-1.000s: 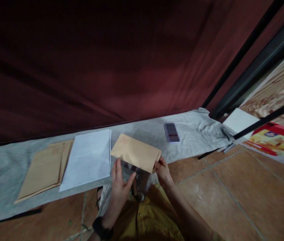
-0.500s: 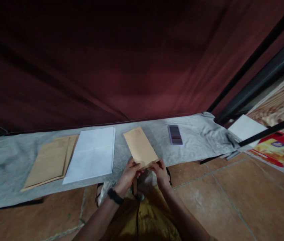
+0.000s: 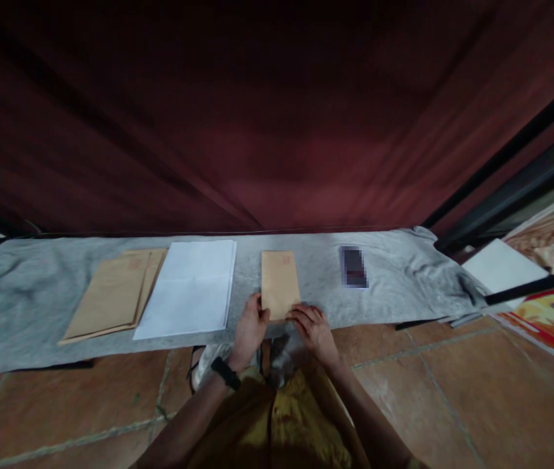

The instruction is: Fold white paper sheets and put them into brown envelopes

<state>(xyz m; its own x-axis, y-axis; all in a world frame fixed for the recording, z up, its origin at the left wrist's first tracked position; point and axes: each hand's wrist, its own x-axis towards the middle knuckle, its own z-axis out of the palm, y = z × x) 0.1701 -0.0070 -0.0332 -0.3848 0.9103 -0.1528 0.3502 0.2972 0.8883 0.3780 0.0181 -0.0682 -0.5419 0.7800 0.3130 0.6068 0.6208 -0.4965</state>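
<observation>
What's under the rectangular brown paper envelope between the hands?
Grey cloth shows on both sides of the rectangular brown paper envelope; whatever lies directly beneath is covered and cannot be seen.

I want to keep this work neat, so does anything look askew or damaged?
The gray cloth is rumpled at its right end, unlike its smoother middle; the brown envelopes at left overlap unevenly. No damage shows.

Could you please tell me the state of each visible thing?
Envelope: flat on the cloth, flap state unclear
Left hand: touching the envelope's near left corner
Right hand: touching its near right corner
Papers: stacked flat, edges slightly uneven
Brown pile: lying, slightly fanned
Phone: lying, pixelated, screen state unclear
Cloth: spread, wrinkled at right
Wristband: worn
</observation>
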